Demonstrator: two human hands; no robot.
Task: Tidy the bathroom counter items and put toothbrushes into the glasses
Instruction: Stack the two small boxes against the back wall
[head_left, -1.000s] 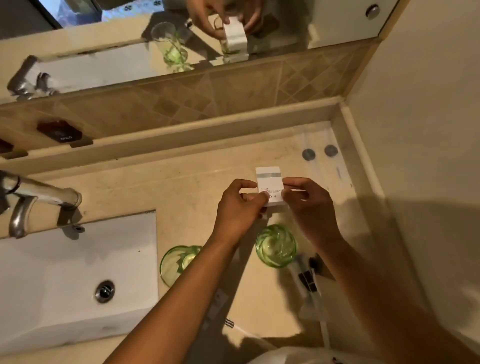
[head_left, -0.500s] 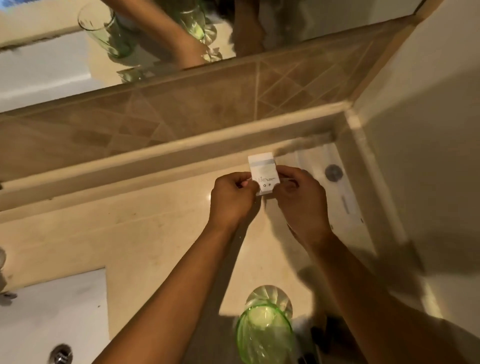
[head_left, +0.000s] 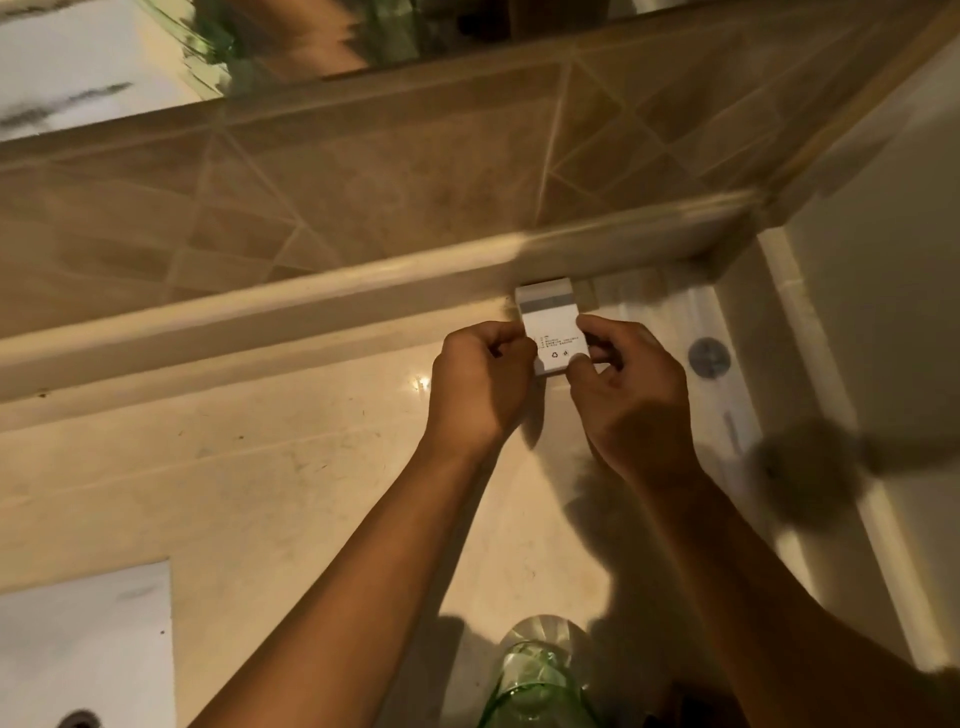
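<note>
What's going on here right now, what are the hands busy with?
A person holds a small white box with both hands, the left hand on its left edge and the right hand on its right, at the back of the counter by the raised ledge. A green glass stands at the bottom edge, empty as far as visible. No toothbrush is in view.

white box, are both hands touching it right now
Touching. The head view shows the left hand and the right hand pinching the white box from either side, fingertips overlapping its lower edges.
</note>
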